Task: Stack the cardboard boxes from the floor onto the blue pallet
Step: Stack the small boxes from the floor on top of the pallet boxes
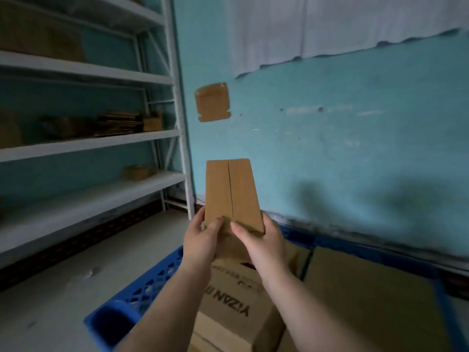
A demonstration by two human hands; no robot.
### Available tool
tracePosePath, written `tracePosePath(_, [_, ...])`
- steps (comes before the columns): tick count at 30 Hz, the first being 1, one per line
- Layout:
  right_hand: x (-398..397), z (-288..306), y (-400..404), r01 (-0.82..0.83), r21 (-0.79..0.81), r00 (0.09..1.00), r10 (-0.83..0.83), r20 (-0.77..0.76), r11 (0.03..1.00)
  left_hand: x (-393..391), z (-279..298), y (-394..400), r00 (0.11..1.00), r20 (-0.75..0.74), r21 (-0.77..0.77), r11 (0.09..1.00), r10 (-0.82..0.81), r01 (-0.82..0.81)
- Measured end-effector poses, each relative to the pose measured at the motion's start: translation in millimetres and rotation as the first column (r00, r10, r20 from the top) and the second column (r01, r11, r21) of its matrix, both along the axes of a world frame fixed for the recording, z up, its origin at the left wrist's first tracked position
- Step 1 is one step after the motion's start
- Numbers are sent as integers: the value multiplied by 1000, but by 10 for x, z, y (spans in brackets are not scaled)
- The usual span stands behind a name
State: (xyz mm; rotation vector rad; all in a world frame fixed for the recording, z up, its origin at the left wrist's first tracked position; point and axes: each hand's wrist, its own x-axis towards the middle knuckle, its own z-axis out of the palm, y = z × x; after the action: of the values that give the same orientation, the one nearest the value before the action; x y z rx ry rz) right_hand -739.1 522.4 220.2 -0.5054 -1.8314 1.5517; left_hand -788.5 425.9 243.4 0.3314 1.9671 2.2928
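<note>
On the far left we have the white shelves [86,146] with loose cardboard on them, and below them the grey floor [50,295]. Next comes the near corner of the blue pallet [142,295], its lattice top showing bare on that side. Our left hand [200,240] wraps the left edge of a small cardboard box [232,194], thumb laid on its top face. The box is raised in front of us, above the pallet, its centre seam running away from us towards the teal wall [330,148]. Our right hand [261,242] holds the opposite edge the same way, so the box is clamped between both palms. Beneath it sits a printed box [228,301], and to the right a big flat box [368,288] already lies on the pallet.

We judge the placing is at hand. To do it well we should keep the box level, lower it onto a flat surface of the pile, square its edges with the box below, and let go only once it rests fully. Set near an edge, it could tip.
</note>
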Motion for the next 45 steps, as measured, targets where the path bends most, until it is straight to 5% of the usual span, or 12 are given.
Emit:
tracePosePath(13, [686,-642,1310,359,-28,932,-357,54,933,480,-524,1647,952,76,-182,935,-296,305])
tracePosePath(21, [830,-1702,1590,420,-133,856,-344,386,898,665,-1744,1989,950,233,-359,890,-205,280])
tracePosePath(25, [757,-2019,1551,433,-216,847,-313,430,875,694,-2029,2002,945,293,-353,903,-142,245])
tracePosePath(34, [297,-1795,1755,366,-393,917,-254,307,843,274,-1704,1687,956,32,-299,910,-290,286])
tracePosePath(37, [213,-1420,1682,416,-137,880,-361,307,899,47,-1479,1308,965,-14,-281,927,-264,249])
tracePosePath(39, [58,-1110,1463,390,-31,911,-381,159,920,-160,-1261,971,984,-63,-287,948,-166,141])
tracePosePath(42, [-315,-741,891,187,0,981,-186,-58,982,-476,-935,306,994,-105,-243,969,12,-38])
tracePosePath(45, [-641,-537,101,-102,10,990,102,-101,995,-659,-705,-557,974,-139,-223,953,178,-206])
